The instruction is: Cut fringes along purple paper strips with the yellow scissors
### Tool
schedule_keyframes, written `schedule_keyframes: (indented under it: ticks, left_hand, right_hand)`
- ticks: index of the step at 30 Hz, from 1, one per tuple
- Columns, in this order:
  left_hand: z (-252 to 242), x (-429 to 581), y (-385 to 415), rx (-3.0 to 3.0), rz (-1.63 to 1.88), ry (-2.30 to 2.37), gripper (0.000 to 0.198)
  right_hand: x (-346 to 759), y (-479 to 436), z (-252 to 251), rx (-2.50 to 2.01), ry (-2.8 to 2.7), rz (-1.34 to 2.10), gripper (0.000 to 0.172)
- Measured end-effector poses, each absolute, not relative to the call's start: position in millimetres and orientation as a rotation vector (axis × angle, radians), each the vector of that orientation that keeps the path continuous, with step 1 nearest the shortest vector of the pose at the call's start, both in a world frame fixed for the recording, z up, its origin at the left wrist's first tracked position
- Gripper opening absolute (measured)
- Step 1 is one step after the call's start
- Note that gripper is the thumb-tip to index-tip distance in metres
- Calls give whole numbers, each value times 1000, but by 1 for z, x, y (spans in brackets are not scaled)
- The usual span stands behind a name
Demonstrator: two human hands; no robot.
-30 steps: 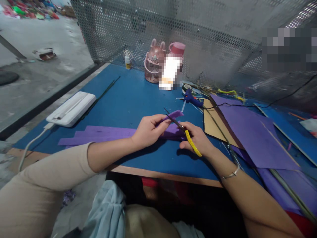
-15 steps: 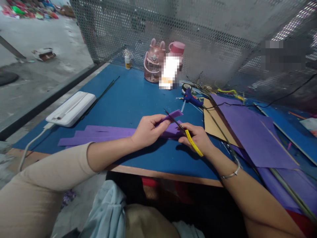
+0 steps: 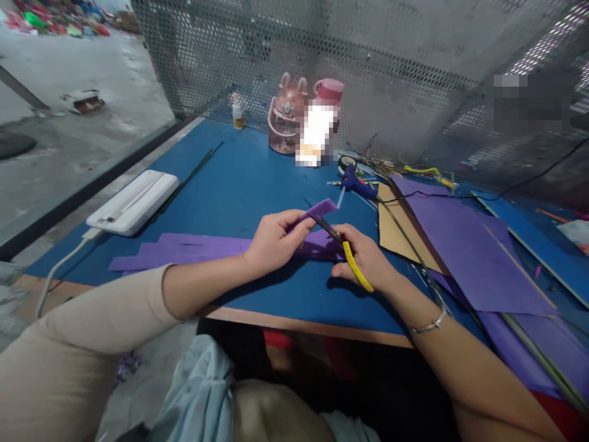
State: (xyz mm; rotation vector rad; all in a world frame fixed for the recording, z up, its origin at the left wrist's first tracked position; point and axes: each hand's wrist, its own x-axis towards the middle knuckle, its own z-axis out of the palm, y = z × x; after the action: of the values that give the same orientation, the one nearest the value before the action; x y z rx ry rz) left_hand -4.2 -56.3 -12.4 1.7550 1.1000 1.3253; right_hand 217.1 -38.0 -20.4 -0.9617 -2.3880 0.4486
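Table [image 3: 322,322]: blue top, wood-coloured near edge; all the work is on/above it.
R hand [image 3: 365,255]: gripping scissors [image 3: 355,268], yellow handle, blades pointing up-left; bracelet [image 3: 431,323] on R wrist.
L hand [image 3: 277,242]: thumb + fingers pinching a purple strip [image 3: 326,209], far end sticking out past fingertips.
Blades/strip: blades lie across it approx. by L fingertips; can't tell if they bite.
Loose strips [image 3: 184,250]: flat on table, partly behind L forearm.
R side: purple sheet [image 3: 473,252] overlapping brown board [image 3: 400,224].
Beyond hands: blue glue gun [image 3: 358,182], w/ cord.
Back: pink eared bottle [image 3: 286,126] nr mesh panel [image 3: 221,67].
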Motion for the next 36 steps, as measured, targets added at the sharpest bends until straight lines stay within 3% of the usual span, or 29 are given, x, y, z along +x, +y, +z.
schedule_keyframes:
  ticks: [4,11,24,27,32,36]
  left_hand:
    - [-15,-4,-56,1808,1319,1070,28]
    - [-17,-5,-57,1917,1274,1053,35]
    - [-15,-5,-55,1800,1175,1128,29]
    - [-14,-5,-55,1754,1175,1131,32]
    - [-12,-5,-55,1778,1283,1159,29]
    - [-13,-4,-55,1826,1302,1115,26]
  right_hand:
    - [216,-37,-21,-954,-2404,457,77]
    - [215,-37,-25,-893,-2358,473,62]
    - [217,-36,-23,-1015,-2299,478,36]
    - [217,-36,-19,-1062,-2319,513,44]
    - [217,-37,-18,-1024,-2412,501,77]
    - [215,-38,-20,-993,-2427,465,81]
